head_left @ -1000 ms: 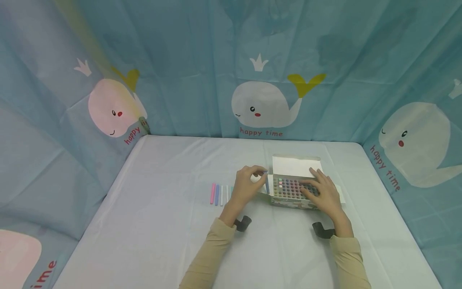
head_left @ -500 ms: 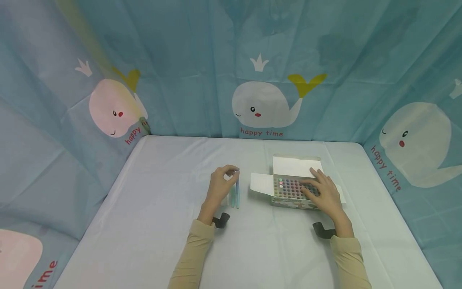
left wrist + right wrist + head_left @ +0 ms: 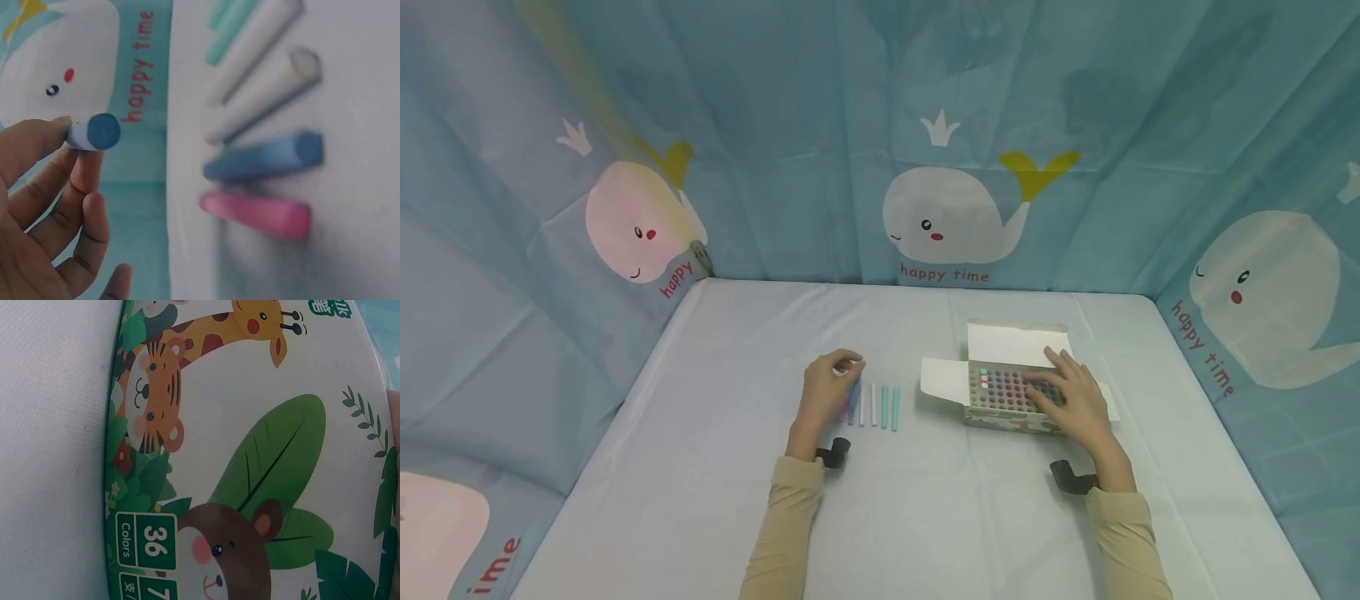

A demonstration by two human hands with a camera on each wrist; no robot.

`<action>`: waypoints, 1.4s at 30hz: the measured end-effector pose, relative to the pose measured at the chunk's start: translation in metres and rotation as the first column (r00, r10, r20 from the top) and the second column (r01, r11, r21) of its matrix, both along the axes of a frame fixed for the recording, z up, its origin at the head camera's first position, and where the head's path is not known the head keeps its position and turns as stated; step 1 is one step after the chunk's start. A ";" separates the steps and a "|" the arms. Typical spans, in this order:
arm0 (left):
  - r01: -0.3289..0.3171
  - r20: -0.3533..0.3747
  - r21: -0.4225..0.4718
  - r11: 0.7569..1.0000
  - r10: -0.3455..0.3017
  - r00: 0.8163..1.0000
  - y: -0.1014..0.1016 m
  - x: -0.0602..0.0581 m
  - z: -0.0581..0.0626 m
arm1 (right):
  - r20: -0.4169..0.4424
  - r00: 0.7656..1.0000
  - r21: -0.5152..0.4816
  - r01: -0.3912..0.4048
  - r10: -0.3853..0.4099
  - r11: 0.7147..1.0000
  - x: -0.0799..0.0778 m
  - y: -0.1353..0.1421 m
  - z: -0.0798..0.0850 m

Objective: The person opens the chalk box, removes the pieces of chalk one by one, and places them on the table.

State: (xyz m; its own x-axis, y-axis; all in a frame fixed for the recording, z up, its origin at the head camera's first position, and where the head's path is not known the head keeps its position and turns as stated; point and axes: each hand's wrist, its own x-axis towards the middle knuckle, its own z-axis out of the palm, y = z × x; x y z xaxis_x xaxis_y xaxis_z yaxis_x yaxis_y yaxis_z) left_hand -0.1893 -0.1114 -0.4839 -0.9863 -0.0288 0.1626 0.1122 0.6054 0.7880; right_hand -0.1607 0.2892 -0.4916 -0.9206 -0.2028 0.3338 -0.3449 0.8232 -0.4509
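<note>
In the head view my left hand point(image 3: 823, 398) is raised over the left end of a row of chalk sticks. Its thumb and fingertips pinch a blue chalk stick point(image 3: 102, 132), whose flat end faces the left wrist camera. Below lie a pink chalk point(image 3: 257, 215), a second blue chalk point(image 3: 265, 156), two white ones and two teal ones point(image 3: 884, 407), side by side. My right hand point(image 3: 1073, 404) rests over the right side of an open chalk box point(image 3: 1011, 421), fingers spread and loosely bent. Chalk ends fill the box in rows; the hand hides some.
The box's white lid flap point(image 3: 1018, 344) stands up at the back, and a side flap point(image 3: 945, 381) sticks out leftward toward the row. Animals are printed on the box front point(image 3: 250, 450). A whale-print curtain point(image 3: 820, 167) surrounds the white table point(image 3: 700, 500).
My left hand has moved left from the box's side flap to above the row's pink and blue end, carrying the blue chalk. The right hand has stayed on the box.
</note>
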 end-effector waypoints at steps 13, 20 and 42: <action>-0.094 0.092 -0.158 0.983 0.109 0.990 -0.023 -0.001 -0.016 | -0.011 1.000 -0.005 -0.007 0.007 1.000 -0.002 0.001 0.000; -0.121 0.108 -0.246 0.962 0.151 0.983 -0.028 0.000 -0.018 | -0.017 1.000 -0.012 -0.010 0.010 1.000 -0.003 0.001 0.000; -0.146 0.047 -0.264 0.954 0.164 0.985 -0.023 -0.001 -0.018 | 0.000 1.000 -0.015 -0.001 0.001 1.000 -0.001 0.000 0.000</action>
State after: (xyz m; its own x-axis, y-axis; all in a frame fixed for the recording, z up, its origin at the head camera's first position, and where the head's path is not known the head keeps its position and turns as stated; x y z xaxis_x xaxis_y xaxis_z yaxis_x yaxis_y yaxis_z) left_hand -0.1899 -0.1339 -0.5019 -0.9819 -0.1477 0.1183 -0.0467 0.7950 0.6049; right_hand -0.1621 0.2894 -0.4920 -0.9202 -0.1987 0.3371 -0.3458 0.8162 -0.4629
